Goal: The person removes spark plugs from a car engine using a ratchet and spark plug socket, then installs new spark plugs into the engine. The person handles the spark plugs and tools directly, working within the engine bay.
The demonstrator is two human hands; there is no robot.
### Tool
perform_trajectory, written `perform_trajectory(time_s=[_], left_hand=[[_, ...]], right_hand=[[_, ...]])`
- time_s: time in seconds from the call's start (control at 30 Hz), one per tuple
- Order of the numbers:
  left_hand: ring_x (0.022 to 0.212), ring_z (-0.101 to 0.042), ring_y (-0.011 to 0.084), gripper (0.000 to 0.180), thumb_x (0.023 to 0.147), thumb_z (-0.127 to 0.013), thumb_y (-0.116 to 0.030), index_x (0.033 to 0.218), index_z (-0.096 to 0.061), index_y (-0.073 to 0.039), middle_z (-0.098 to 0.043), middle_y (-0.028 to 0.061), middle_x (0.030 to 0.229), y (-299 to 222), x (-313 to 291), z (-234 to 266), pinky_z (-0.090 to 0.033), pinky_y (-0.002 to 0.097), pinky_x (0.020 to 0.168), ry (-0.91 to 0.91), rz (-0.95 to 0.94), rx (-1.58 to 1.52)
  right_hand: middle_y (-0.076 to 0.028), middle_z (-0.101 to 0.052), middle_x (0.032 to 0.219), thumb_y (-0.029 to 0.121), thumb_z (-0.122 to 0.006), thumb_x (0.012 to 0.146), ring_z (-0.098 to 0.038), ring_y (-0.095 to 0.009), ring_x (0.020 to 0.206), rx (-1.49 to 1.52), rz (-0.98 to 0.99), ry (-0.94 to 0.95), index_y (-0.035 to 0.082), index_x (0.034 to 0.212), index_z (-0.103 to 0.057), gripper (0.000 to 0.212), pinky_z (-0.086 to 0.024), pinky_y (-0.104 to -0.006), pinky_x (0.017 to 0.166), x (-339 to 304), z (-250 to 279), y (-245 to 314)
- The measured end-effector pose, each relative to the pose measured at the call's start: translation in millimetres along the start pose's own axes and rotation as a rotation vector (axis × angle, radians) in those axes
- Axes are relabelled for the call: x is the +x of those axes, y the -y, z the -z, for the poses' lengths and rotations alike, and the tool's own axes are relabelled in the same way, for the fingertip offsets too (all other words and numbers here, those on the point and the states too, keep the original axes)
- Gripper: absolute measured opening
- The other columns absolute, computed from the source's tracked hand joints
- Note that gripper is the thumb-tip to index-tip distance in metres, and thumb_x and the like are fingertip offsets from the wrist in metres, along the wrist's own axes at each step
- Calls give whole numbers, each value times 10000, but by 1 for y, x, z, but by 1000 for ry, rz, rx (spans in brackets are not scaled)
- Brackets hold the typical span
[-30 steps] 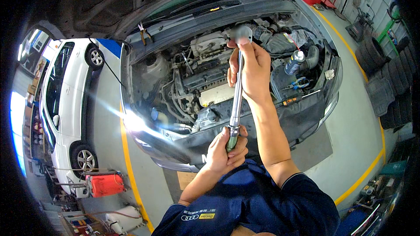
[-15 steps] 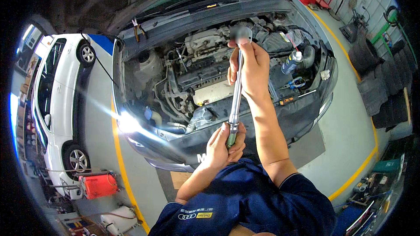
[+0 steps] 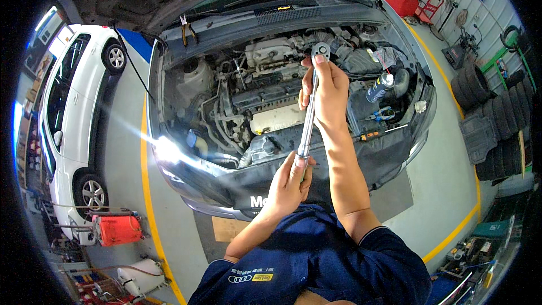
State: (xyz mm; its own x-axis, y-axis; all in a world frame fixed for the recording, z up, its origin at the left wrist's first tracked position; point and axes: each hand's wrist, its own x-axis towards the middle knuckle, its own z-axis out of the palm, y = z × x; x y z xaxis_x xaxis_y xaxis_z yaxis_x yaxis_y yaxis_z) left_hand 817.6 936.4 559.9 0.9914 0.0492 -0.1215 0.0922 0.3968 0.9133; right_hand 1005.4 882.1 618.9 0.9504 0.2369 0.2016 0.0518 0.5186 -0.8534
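1. Head view, left hand [image 3: 289, 183]: its fingers are curled closed around the near end of a long silver wrench [image 3: 307, 133], mostly covering the handle, which seems partly green, though the hand makes that hard to confirm.
2. Head view, right hand [image 3: 330, 87]: its fingers are bent around the far end of the wrench, the thumb lying against the round head.
3. Head view, wrench: it is held up lengthwise, near to far, in front of the open engine bay [image 3: 276, 121].
4. Head view, right of the hands: a spray can [image 3: 379, 88] stands tilted; nearer lie blue-handled pliers [image 3: 385, 114] and an orange-handled screwdriver [image 3: 375, 135].
5. Head view, far left of the bay: another pair of pliers [image 3: 188, 31].
6. Head view, edges: a white car [image 3: 84, 101] left, stacked tyres [image 3: 502, 114] right.
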Motion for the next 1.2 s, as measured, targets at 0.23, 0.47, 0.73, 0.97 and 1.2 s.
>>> perform_trajectory(time_s=[0.23, 0.47, 0.73, 0.97, 1.2], left_hand=[[469, -346, 78, 362, 1163, -325, -332, 1222, -504, -23, -397, -9, 645, 1, -10, -6, -338, 235, 427, -4, -24, 61], [455, -321, 72, 362, 1148, -376, -367, 1264, -465, -36, -371, -3, 635, 0, -20, -9, -315, 241, 406, 117, 40, -138], [442, -311, 77, 378, 1140, -401, -403, 1235, -484, -46, -356, -8, 615, -5, -20, -7, -285, 244, 398, 174, 107, -324], [458, -345, 77, 315, 1140, -427, -322, 1240, -499, -32, -383, -15, 638, 3, -7, 4, -301, 244, 424, 72, 75, -113], [626, -431, 89, 269, 1093, -518, -223, 1217, -591, 4, -507, -3, 706, 19, 22, 27, -386, 264, 570, -198, -19, 501]], right_hand=[[-42, -506, 560, 333, -509, 1106, -455, -134, 356, 65, 8, 27, -90, 1075, -593, 432, -406, -298, 354, -9, 1, 1], [-47, -499, 556, 382, -517, 1099, -429, -146, 356, 183, -13, 74, -91, 1097, -578, 477, -404, -308, 356, -16, 9, 1], [-40, -499, 555, 397, -521, 1095, -427, -145, 359, 219, -15, 97, -84, 1109, -571, 484, -404, -307, 353, -17, 6, 4], [-41, -488, 555, 380, -529, 1096, -431, -142, 365, 128, 1, 22, -59, 1075, -590, 444, -402, -310, 360, -13, 7, -8], [-45, -477, 572, 357, -496, 1109, -454, -145, 380, 11, -15, 10, -52, 1078, -582, 419, -411, -314, 377, 9, 2, -39]])
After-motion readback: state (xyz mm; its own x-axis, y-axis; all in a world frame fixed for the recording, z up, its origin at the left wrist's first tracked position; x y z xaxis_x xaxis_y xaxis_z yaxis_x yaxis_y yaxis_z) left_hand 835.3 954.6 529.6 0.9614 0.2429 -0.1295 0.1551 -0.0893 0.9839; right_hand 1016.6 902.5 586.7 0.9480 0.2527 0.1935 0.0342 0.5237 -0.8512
